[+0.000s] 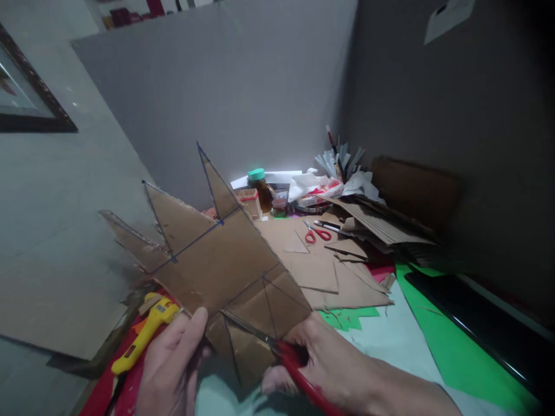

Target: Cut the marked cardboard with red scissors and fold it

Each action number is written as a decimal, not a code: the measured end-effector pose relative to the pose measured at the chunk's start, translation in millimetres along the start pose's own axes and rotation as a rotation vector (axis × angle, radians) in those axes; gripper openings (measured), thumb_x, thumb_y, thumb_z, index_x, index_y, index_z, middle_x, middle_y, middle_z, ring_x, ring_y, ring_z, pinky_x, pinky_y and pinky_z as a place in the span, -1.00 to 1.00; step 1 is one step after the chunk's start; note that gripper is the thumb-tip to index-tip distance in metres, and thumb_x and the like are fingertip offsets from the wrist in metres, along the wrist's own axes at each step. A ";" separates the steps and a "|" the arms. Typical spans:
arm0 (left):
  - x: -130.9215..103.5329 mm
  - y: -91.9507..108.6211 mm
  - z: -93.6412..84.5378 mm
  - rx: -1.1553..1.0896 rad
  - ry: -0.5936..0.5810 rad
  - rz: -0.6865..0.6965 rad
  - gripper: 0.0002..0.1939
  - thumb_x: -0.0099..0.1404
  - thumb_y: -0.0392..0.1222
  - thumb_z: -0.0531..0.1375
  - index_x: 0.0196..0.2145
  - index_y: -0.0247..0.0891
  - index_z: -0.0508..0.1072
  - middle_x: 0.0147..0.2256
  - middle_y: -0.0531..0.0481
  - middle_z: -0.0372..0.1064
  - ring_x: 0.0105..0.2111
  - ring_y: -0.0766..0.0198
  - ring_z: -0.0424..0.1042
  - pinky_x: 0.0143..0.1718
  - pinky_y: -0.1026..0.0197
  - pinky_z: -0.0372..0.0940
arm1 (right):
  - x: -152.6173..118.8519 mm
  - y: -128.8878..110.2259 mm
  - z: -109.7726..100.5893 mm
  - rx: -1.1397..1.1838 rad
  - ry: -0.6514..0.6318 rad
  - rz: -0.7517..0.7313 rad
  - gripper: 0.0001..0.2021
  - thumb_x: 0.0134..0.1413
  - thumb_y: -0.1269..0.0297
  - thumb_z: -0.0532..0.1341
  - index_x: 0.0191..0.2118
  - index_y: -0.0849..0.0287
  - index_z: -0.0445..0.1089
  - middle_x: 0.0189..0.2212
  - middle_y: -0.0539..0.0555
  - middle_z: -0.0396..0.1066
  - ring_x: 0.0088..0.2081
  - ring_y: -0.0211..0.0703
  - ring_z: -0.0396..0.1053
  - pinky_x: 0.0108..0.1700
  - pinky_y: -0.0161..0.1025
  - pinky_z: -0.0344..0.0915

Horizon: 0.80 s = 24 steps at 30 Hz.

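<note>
At 12 o'clock above both hands: spiked cardboard cutout [217,260] | left hand [171,364] pinching its lower edge | right hand [321,361] closed around red-handled scissors [277,349], blades on cardboard | yellow glue gun [145,332] at 9 o'clock.

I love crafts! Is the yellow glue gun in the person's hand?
No, the yellow glue gun lies on the table beside the left hand, which holds the cardboard.

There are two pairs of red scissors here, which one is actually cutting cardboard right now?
The red scissors in the right hand, blades in the marked cardboard piece. The other pair lies untouched farther back on the table.
</note>
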<state>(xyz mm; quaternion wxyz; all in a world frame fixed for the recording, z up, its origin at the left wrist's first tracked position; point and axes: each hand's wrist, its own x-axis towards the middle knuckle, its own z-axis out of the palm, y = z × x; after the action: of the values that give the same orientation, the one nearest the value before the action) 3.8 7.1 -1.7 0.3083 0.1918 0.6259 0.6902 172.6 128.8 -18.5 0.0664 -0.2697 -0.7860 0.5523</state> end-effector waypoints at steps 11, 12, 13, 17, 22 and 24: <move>-2.0 -1.2 -1.0 -0.109 -0.122 0.035 -0.76 0.13 -0.03 0.47 -0.34 -0.21 0.62 -0.35 0.03 0.53 -0.27 0.20 0.51 -0.26 0.31 0.46 | -25.0 -13.8 -17.5 0.071 -0.065 0.026 -0.65 -0.14 0.20 0.46 -0.56 0.15 0.25 -0.63 -0.12 0.20 -0.52 -0.29 0.13 -0.53 -0.33 0.04; -1.9 -1.7 -2.0 -0.116 -0.115 0.033 -0.76 0.13 -0.04 0.47 -0.32 -0.22 0.63 -0.34 0.02 0.54 -0.24 0.18 0.52 -0.24 0.31 0.46 | -26.0 -15.6 -17.0 0.073 -0.056 0.039 -0.63 -0.13 0.19 0.45 -0.57 0.15 0.22 -0.63 -0.12 0.19 -0.52 -0.30 0.11 -0.54 -0.33 0.03; -1.4 -2.6 -3.2 -0.121 -0.114 0.028 -0.75 0.13 -0.04 0.47 -0.30 -0.22 0.64 -0.32 0.01 0.55 -0.21 0.16 0.52 -0.22 0.31 0.46 | -26.8 -16.7 -16.0 0.086 -0.054 0.048 -0.61 -0.12 0.18 0.45 -0.58 0.14 0.20 -0.63 -0.12 0.20 -0.53 -0.31 0.11 -0.54 -0.33 0.02; 2.0 -7.5 -8.7 -0.184 -0.102 -0.002 -0.68 0.10 -0.06 0.49 -0.20 -0.20 0.65 -0.28 0.02 0.58 -0.11 0.11 0.52 -0.11 0.29 0.46 | -27.3 -15.4 -11.6 0.078 -0.035 0.098 -0.59 -0.21 0.15 0.50 -0.55 0.15 0.23 -0.61 -0.12 0.24 -0.53 -0.33 0.12 -0.53 -0.34 0.01; 4.3 -12.0 -9.5 -0.239 -0.050 -0.026 -0.67 0.06 -0.08 0.51 -0.20 -0.15 0.66 -0.27 0.01 0.61 -0.16 0.07 0.56 -0.13 0.21 0.50 | -19.3 -0.8 -8.5 0.002 0.005 0.030 -0.56 -0.29 0.13 0.53 -0.55 0.12 0.21 -0.62 -0.10 0.24 -0.52 -0.29 0.15 -0.51 -0.32 0.01; 1.3 -11.2 -4.6 -0.237 -0.026 0.001 -0.69 0.03 -0.08 0.53 -0.25 -0.15 0.67 -0.26 -0.01 0.62 -0.23 0.10 0.57 -0.21 0.24 0.51 | -15.2 7.4 -6.9 0.013 -0.007 -0.001 -0.55 -0.30 0.08 0.52 -0.52 0.11 0.22 -0.60 -0.09 0.26 -0.52 -0.28 0.18 -0.50 -0.32 0.05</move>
<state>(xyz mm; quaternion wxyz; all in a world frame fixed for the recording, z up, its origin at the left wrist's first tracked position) 2.0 4.9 -13.5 0.3365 0.1632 0.5359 0.7570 190.8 128.7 -19.6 0.0657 -0.2669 -0.7828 0.5583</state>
